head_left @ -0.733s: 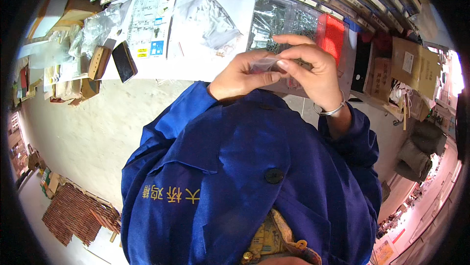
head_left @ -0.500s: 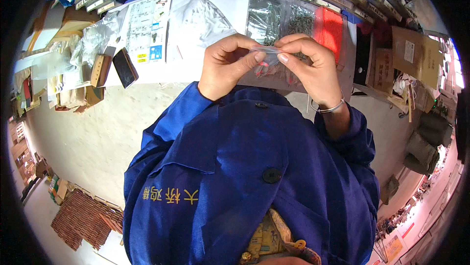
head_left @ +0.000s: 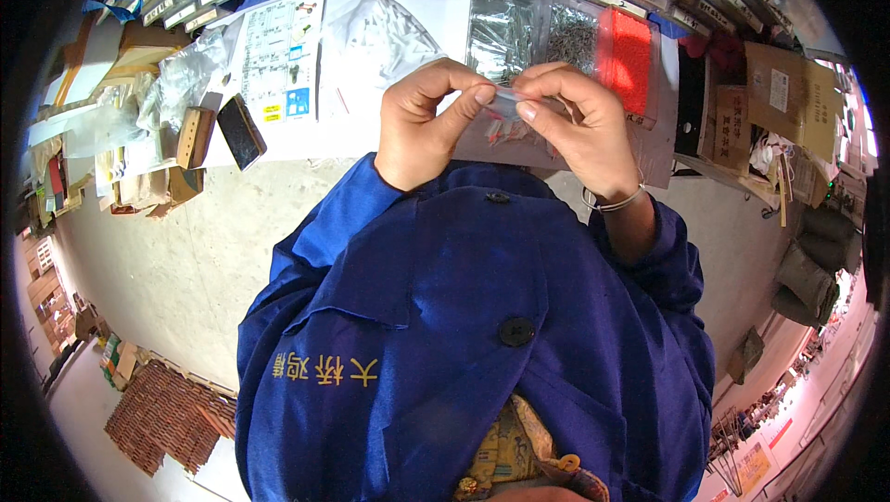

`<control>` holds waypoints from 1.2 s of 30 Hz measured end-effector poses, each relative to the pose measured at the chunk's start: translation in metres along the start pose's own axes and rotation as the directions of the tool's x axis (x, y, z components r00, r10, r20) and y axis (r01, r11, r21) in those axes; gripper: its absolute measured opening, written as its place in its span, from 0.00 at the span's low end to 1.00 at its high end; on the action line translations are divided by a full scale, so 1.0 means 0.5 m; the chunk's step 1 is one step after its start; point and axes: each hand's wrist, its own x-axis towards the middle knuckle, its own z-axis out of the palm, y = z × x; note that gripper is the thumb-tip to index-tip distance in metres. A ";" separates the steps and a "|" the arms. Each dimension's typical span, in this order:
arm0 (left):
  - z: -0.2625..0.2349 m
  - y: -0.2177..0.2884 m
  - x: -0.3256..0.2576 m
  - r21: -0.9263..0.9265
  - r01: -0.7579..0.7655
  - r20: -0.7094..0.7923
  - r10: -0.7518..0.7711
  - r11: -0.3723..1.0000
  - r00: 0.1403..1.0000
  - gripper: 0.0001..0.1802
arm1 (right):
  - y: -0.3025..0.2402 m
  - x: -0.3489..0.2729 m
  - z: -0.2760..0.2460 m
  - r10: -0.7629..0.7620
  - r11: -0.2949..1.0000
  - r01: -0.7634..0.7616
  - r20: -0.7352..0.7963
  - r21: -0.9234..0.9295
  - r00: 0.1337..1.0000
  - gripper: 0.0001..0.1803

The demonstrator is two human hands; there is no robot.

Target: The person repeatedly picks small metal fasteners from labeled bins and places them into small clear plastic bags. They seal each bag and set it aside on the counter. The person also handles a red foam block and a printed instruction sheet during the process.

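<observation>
a: where to find the small clear bag?

b: up between the left hand and the right hand, seen against the near part of the tabletop, close to the blue jacket. cannot tell how high above.

a: gripped or loose?

b: gripped by the upper edge, from both sides. on the left, pinched between thumb and fingertips; on the right, pinched the same way.

a: nearer to which hand?

b: to neither; touching both. just right of the left fingertips, just left of the right ones.

a: and running which way?

b: along the held edge, side to side, dipping slightly toward the right. below that, drooping toward the jacket, with red bits showing. cannot tell whether inside or behind. too crumpled to read the long axis of the whole.

a: and beyond the fingers?

b: farther over the tabletop, past the hands: silvery pieces in a clear box, next to those dark thin metal bits, then bright red pieces rightmost. well off to the left, a black phone beside a wooden block.
</observation>
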 end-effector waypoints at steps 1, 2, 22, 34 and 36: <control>0.002 0.001 0.001 0.045 -0.035 0.002 0.035 0.998 0.999 0.04 | 0.001 0.002 0.003 -0.022 0.999 0.022 0.008 -0.040 1.000 0.03; 0.003 0.004 0.001 0.100 -0.063 0.009 0.062 0.993 0.998 0.04 | 0.003 0.005 0.006 -0.039 0.997 0.039 0.005 -0.073 0.999 0.03; 0.002 -0.020 -0.010 -0.412 0.415 0.015 -0.449 0.811 0.893 0.07 | 0.079 -0.040 -0.019 0.056 0.981 -0.035 -0.110 0.189 0.992 0.09; 0.020 -0.097 -0.081 0.037 0.477 0.290 -0.466 0.878 0.836 0.02 | 0.144 -0.182 -0.012 0.148 0.964 -0.187 -0.201 -0.191 0.968 0.05; -0.012 -0.121 -0.074 -0.245 0.567 0.025 -0.579 0.787 0.815 0.03 | 0.177 -0.219 -0.039 0.245 0.947 -0.301 -0.347 -0.116 0.905 0.05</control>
